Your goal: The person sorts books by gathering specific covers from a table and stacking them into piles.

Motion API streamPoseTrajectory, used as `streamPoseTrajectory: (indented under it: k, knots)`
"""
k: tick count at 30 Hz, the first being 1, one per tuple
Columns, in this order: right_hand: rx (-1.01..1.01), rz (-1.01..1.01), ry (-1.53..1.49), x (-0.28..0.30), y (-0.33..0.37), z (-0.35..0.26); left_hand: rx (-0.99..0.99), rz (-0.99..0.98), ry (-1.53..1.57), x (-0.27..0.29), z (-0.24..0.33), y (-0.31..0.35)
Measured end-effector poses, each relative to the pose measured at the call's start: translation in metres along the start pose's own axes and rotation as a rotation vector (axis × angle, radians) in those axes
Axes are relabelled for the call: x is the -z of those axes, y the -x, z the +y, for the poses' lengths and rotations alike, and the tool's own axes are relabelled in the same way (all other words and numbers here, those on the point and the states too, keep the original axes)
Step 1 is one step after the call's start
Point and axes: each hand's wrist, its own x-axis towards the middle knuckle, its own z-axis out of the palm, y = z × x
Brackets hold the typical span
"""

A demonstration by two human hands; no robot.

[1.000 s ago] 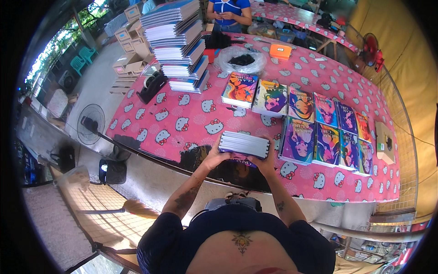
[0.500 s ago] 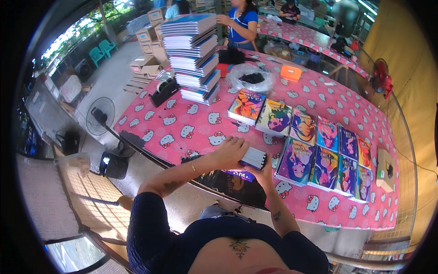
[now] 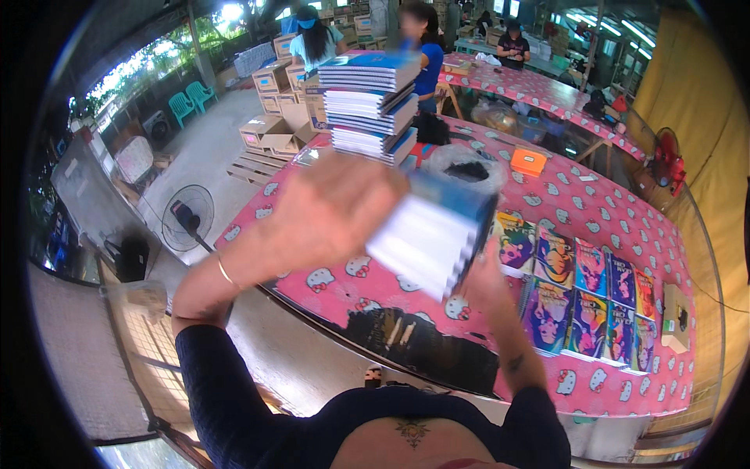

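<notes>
Several colourful notebook piles (image 3: 587, 322) lie in two rows at the frame's right, apparently finished with, while one blue-covered bundle (image 3: 426, 246) is not yet set down. It tilts mid-frame above the table (image 3: 617, 211), gripped, though blurred, between the left hand (image 3: 344, 203) and right hand (image 3: 486, 277).

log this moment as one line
left hand: holding notebooks; right hand: holding same notebooks; position: above pink table; beyond: tall notebook pile
</notes>
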Motion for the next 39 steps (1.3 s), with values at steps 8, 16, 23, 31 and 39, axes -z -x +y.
streamPoseTrajectory:
  k: [8, 16, 23, 31, 39]
  knots:
    - [0.527, 0.113, 0.553, -0.203, -0.237, -0.209, -0.177, 0.237, -0.589, -0.047, -0.217, -0.027]
    - [0.624, 0.302, 0.665, -0.181, -0.351, -0.245, 0.093, 0.115, -0.248, -0.112, -0.293, 0.016]
    - [0.417, 0.674, 0.955, -0.096, -0.339, -0.22, 0.255, -0.115, 0.002, -0.141, -0.294, 0.041]
    - [0.354, 0.65, 0.54, -0.082, -0.348, -0.192, 1.597, -0.124, 0.99, -0.173, -0.366, 0.077]
    - [0.413, 0.652, 0.536, -0.081, -0.359, -0.2, 1.482, 0.03, 1.264, -0.22, -0.376, 0.087]
